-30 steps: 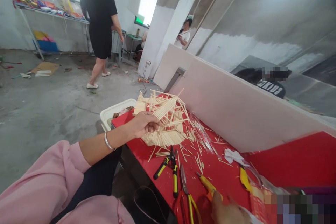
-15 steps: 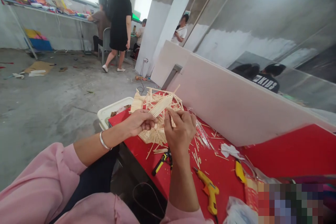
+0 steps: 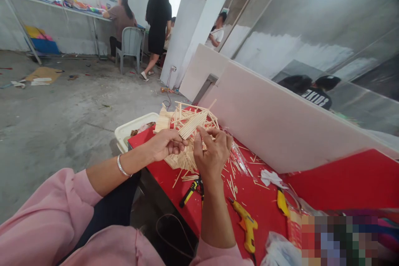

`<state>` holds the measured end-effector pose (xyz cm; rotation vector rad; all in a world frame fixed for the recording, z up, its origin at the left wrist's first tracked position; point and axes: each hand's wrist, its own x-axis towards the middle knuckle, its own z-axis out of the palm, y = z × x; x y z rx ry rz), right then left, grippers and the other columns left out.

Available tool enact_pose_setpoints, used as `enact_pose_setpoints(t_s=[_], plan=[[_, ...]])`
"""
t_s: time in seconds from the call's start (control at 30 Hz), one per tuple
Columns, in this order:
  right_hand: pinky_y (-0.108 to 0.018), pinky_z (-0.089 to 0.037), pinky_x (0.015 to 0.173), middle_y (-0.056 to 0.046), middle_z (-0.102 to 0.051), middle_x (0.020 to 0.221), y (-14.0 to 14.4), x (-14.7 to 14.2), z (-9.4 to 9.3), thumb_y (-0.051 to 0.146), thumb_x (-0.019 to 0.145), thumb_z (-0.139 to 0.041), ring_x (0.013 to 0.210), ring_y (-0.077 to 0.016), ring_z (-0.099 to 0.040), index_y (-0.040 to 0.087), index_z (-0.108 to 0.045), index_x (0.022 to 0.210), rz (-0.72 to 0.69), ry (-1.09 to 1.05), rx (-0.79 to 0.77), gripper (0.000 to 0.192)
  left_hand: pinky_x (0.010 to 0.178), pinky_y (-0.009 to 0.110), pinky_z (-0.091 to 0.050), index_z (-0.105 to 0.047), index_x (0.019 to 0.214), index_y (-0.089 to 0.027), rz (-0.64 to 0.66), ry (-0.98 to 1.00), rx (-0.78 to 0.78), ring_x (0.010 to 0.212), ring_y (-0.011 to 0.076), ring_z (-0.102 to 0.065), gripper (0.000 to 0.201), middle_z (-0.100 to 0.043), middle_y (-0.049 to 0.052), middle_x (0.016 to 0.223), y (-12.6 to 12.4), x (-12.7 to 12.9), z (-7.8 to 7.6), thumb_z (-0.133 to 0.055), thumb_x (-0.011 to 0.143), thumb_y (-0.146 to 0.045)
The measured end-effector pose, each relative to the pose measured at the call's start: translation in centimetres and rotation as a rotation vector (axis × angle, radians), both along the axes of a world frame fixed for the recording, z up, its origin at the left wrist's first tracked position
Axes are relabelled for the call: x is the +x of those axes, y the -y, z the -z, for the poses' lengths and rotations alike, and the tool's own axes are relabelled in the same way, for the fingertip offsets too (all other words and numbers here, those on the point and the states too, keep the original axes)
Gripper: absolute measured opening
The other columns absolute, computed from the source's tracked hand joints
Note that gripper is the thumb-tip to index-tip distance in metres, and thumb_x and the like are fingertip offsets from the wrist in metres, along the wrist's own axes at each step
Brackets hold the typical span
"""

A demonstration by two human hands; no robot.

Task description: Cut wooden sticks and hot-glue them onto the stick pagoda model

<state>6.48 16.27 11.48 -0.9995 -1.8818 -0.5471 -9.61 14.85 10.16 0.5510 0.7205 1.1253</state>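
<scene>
A model built of thin wooden sticks stands at the far left end of the red table. My left hand grips the model's near left side, a silver bangle on the wrist. My right hand is raised against the model's right side, fingertips pinched on its sticks. Loose stick pieces lie scattered on the table just right of the model.
Black-and-yellow pliers, a yellow glue gun, a second yellow tool and crumpled white paper lie on the table. A white bin sits off its left end. A pale board backs the table. People stand and sit farther off.
My right hand came up from the near table edge by the tools to the model's right side. The view shifted slightly, and the standing person in black walked away toward the far bench.
</scene>
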Motion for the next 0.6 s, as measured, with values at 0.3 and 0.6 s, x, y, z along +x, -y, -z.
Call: enact_pose_setpoints(t_s=[0.3, 0.6], plan=[[-0.037, -0.043, 0.084, -0.006, -0.060, 0.093, -0.05, -0.12, 0.24, 0.021, 0.085, -0.060, 0.088, -0.0178, -0.053, 0.024, -0.072, 0.104, -0.016, -0.014, -0.013, 0.023, 0.043, 0.021, -0.036, -0.065, 0.067, -0.010, 0.005, -0.001, 0.003, 0.049, 0.0096, -0.055, 0.011, -0.066, 0.009, 0.062, 0.04, -0.05, -0.04, -0.057, 0.060, -0.010], [-0.036, -0.043, 0.084, -0.006, -0.060, 0.092, -0.21, -0.21, 0.27, 0.021, 0.085, -0.061, 0.085, -0.0174, -0.052, 0.022, -0.073, 0.103, -0.031, -0.024, 0.015, 0.022, 0.040, 0.018, -0.036, -0.066, 0.064, -0.008, 0.037, -0.090, 0.099, 0.044, 0.0074, -0.053, 0.007, -0.062, 0.005, 0.051, 0.02, 0.00, 0.19, -0.064, 0.067, -0.015]])
